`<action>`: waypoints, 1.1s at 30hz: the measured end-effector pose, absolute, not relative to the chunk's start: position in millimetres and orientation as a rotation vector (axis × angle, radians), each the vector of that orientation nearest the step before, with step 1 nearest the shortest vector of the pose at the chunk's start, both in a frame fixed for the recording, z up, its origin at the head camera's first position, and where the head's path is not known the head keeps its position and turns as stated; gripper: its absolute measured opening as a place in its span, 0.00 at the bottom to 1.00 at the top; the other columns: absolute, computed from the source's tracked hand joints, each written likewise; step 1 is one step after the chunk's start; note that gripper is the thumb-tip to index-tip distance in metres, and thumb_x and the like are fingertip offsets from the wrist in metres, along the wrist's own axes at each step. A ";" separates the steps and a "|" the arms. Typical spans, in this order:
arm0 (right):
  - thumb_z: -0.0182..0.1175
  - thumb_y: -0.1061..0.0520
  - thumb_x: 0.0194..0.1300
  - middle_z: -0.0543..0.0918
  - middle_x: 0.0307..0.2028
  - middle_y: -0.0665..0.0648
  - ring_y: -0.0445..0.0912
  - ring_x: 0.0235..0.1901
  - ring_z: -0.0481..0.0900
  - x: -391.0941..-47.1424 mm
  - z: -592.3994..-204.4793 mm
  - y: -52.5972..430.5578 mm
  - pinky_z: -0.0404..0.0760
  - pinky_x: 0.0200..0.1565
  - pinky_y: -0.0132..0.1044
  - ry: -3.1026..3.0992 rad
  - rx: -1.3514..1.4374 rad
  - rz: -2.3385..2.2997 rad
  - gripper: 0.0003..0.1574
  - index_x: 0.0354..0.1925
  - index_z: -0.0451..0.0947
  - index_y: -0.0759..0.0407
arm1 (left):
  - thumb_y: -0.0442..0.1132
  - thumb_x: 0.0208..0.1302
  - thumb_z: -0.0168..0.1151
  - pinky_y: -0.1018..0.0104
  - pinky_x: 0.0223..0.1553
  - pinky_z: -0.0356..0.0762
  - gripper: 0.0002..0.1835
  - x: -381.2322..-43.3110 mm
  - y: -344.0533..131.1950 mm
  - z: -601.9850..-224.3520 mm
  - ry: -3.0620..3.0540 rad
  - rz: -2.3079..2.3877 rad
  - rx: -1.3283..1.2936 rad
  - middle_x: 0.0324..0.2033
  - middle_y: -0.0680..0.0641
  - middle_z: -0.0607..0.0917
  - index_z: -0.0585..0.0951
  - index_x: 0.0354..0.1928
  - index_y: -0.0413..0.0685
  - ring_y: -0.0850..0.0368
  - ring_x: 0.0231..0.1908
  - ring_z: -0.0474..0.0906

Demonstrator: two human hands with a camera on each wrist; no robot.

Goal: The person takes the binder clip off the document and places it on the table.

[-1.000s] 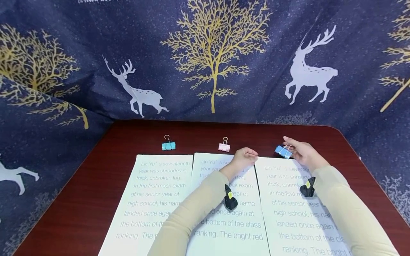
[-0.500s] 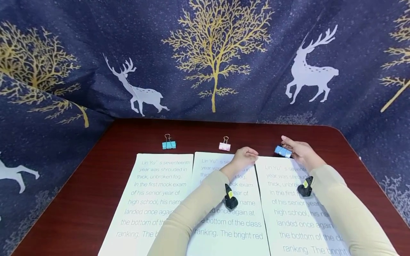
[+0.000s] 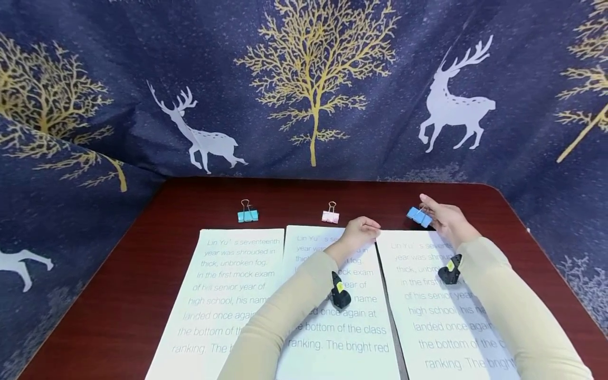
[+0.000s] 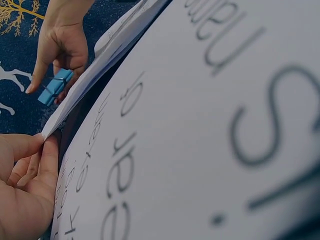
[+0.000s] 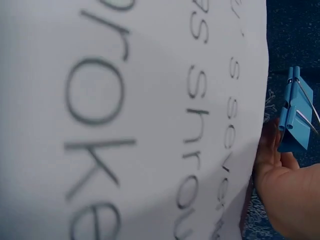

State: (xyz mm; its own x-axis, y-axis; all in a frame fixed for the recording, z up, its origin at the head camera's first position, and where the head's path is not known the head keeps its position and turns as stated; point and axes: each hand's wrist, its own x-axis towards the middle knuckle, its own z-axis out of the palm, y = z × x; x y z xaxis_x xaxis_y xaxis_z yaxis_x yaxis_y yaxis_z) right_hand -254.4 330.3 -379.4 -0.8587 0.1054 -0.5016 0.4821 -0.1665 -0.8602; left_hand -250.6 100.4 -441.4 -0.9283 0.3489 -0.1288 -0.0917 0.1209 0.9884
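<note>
My right hand point(image 3: 448, 219) holds a blue binder clip point(image 3: 419, 217) by its wire handles, just behind the top edge of the right paper stack point(image 3: 427, 295). In the right wrist view the clip point(image 5: 298, 110) stands apart from the paper's edge. With thumb and fingers, my left hand point(image 3: 359, 233) pinches the top left corner of that same stack. The left wrist view shows this left hand point(image 4: 27, 185) with the paper's edge between thumb and forefinger, raised off the surface. My left forearm crosses the middle stack point(image 3: 342, 338) and hides part of its text.
A teal binder clip point(image 3: 247, 216) stands behind the left paper stack point(image 3: 214, 295). Behind the middle stack is a pink binder clip point(image 3: 330, 217). All lie on a dark red table point(image 3: 119, 295), with a blue cloth point(image 3: 370, 153) patterned with deer and trees behind.
The right stack has shifted slightly right at its lower end, widening the gap beside the middle stack. My right hand has risen a little with the blue binder clip; my left hand keeps its pinch.
</note>
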 end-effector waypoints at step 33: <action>0.44 0.35 0.66 0.63 0.60 0.75 0.66 0.59 0.64 -277.0 -396.1 316.6 0.68 0.58 0.56 2.623 0.078 -1.150 0.46 0.61 0.60 0.74 | 0.28 0.59 0.58 0.69 0.38 0.81 0.06 -254.9 104.2 -452.7 1.998 2.014 0.151 0.37 0.38 0.85 0.78 0.38 0.35 0.56 0.34 0.83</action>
State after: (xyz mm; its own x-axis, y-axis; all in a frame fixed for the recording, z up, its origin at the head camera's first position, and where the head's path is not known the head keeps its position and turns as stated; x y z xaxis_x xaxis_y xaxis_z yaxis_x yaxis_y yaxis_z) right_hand -277.0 316.6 -396.1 -0.9606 -0.0606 -0.2713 0.1586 0.6822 -0.7137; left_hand -254.9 104.2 -452.7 -0.9496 0.2830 -0.1344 -0.1367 0.0116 0.9905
